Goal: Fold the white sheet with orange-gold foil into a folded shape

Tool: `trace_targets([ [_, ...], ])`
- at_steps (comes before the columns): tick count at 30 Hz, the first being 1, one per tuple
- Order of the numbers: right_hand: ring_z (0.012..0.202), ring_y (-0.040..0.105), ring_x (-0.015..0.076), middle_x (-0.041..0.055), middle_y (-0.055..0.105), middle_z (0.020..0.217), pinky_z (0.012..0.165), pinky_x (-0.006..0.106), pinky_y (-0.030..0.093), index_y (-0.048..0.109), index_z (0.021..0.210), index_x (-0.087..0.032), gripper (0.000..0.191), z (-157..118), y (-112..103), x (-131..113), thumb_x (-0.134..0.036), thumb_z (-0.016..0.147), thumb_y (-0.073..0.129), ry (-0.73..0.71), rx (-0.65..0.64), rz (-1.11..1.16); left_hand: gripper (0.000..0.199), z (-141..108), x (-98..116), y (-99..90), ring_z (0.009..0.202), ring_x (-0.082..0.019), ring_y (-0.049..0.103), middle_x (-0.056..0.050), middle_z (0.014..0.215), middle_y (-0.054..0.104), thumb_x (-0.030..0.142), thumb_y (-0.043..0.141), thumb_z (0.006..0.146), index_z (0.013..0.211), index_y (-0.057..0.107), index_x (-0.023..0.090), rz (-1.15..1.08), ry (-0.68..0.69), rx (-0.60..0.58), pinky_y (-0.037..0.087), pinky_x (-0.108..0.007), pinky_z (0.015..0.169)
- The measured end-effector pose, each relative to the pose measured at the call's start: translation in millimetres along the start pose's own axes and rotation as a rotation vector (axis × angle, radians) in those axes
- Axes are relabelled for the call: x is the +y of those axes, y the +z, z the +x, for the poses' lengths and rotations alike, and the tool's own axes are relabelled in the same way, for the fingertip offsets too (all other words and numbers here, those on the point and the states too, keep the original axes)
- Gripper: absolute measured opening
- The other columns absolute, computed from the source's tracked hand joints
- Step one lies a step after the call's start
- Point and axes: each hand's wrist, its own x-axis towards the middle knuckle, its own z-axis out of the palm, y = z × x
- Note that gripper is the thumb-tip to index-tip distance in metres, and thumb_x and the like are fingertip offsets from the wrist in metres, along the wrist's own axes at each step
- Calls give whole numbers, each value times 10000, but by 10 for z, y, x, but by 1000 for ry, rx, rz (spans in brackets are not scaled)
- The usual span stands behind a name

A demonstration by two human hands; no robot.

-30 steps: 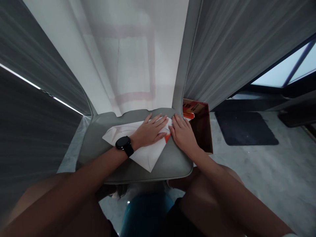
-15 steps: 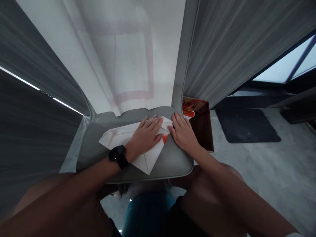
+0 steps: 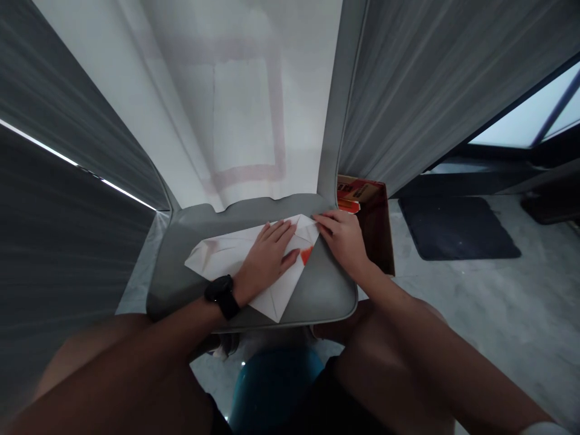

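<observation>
Both hands (image 3: 267, 255) (image 3: 347, 241) on folded white paper (image 3: 225, 252)

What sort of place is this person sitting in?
Probably a room in a home or small office; I can't tell which. A grey padded chair, a dark floor mat on a marbled floor suggest an indoor, lived-in or working space.

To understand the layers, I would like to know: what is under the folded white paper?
A grey seat supports the folded white paper and shows around its edges. The left hand lies on top. What lies directly beneath the paper is covered and cannot be seen.
</observation>
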Motion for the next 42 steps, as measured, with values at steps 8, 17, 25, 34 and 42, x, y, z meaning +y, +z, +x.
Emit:
trace_targets([
  [8,1062,644,273,100,754,1153,920,431,461,810,1199,-272,310,-15,46,-106,-208,1045,549,-65,-48,-25,223,238,68,-43,1201,-246,672,-76,1259,746,307,649,1014,1213,673,211,-85,-220,157,496,-392,1067],
  [17,1047,655,282,116,755,1131,909,442,480,805,1127,-218,277,-17,31,-80,-159,1002,565,-70,42,-49,119,281,81,43,1089,-262,643,-60,1124,689,305,714,956,1006,639,228,-26,-292,193,472,-414,963],
  [25,1113,629,281,129,699,1197,995,442,517,753,1014,-195,176,-165,85,-387,-122,969,599,-226,175,-31,114,274,67,72,1080,-265,642,-60,1118,692,297,703,965,1037,653,225,-11,-273,207,478,-418,952],
  [34,1263,534,326,117,618,1314,1140,557,442,796,1021,-236,183,-218,58,-464,-188,972,626,-106,207,-65,196,244,13,76,1154,-270,629,-74,1197,681,352,685,989,1141,664,229,-68,-226,201,469,-433,987],
  [42,1379,457,348,128,541,1474,1200,595,410,838,1082,-240,270,-190,92,-416,-158,960,612,-143,141,-8,207,262,-11,54,1162,-260,628,-67,1199,681,288,674,980,1178,669,227,-93,-219,168,465,-422,997],
])
